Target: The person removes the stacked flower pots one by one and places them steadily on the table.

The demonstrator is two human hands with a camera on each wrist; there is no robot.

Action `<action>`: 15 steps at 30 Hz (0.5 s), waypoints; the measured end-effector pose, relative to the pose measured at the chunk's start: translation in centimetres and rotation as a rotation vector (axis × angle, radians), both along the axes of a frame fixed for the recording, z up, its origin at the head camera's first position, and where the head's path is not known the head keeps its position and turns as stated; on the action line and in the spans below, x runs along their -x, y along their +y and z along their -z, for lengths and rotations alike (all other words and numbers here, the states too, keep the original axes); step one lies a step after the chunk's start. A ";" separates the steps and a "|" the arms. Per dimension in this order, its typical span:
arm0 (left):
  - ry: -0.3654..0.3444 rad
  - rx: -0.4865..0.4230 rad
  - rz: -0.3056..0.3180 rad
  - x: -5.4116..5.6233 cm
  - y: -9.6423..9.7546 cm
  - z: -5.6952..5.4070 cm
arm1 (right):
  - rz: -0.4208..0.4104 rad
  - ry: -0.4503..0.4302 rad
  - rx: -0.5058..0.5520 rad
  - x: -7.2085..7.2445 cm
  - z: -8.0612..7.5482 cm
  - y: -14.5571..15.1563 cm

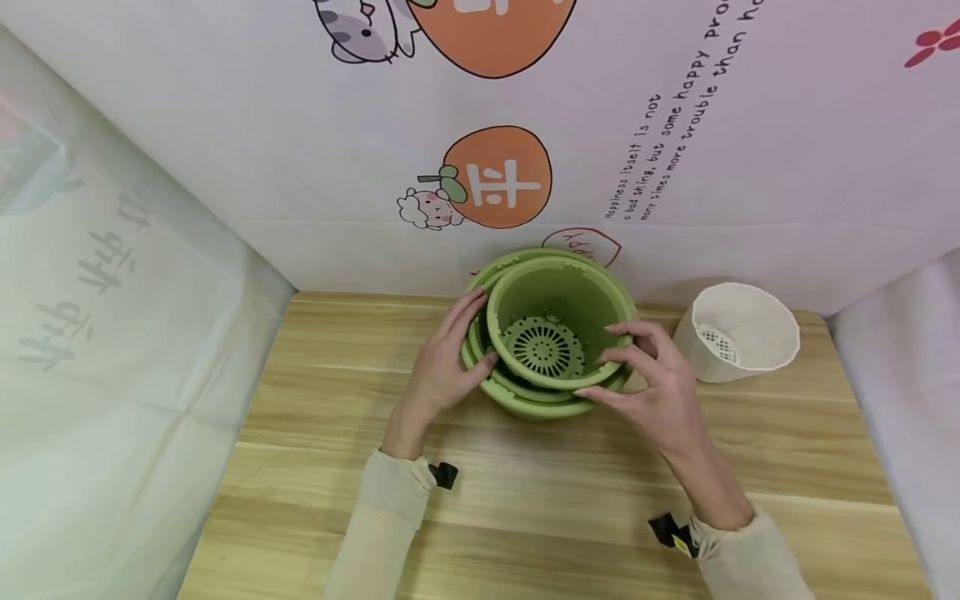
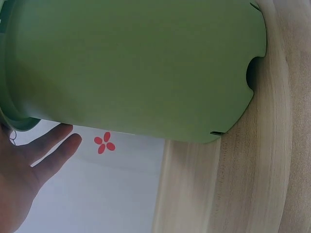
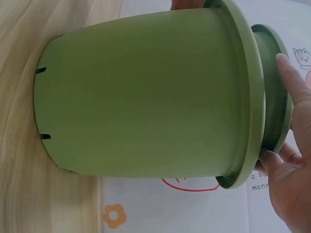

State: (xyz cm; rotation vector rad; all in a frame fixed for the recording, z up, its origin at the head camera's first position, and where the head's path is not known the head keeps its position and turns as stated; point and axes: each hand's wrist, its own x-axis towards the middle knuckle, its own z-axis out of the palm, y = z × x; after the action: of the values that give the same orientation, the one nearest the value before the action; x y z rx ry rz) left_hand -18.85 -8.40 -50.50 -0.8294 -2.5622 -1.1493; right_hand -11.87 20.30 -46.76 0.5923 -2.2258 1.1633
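Observation:
Green plastic flower pots stand nested near the wall. A smaller inner flower pot (image 1: 562,287) with a slotted drainage base sits in the large outer flower pot (image 1: 532,408), its rim raised above the outer one. At the left side, my left hand (image 1: 442,362) holds the outer pot's rim; two of its fingers (image 2: 58,155) stretch along the outer wall in the left wrist view. On the right, my right hand (image 1: 660,392) grips the inner pot's rim, fingertips inside and thumb at the front. The right wrist view shows the inner pot's collar (image 3: 272,82) protruding past the outer rim.
A white ribbed flower pot (image 1: 750,321) with a perforated base leans at the right, close to my right hand. Behind the wooden table (image 1: 540,517) hangs a printed white cloth (image 1: 300,167), and more cloth encloses both sides.

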 end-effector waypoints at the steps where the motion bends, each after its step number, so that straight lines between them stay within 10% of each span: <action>1: 0.001 -0.001 0.000 0.0 0.0 0.0 | 0.004 0.001 0.000 0.0 0.0 0.0; 15: -0.001 -0.012 -0.001 -0.1 -0.1 -0.1 | 0.017 -0.016 0.110 0.2 -1.2 -0.5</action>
State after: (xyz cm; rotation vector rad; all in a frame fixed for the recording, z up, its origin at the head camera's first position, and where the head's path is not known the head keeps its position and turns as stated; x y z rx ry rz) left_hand -18.74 -8.45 -50.41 -0.8250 -2.5532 -1.1643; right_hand -12.09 19.79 -45.57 0.5200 -2.1596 1.2766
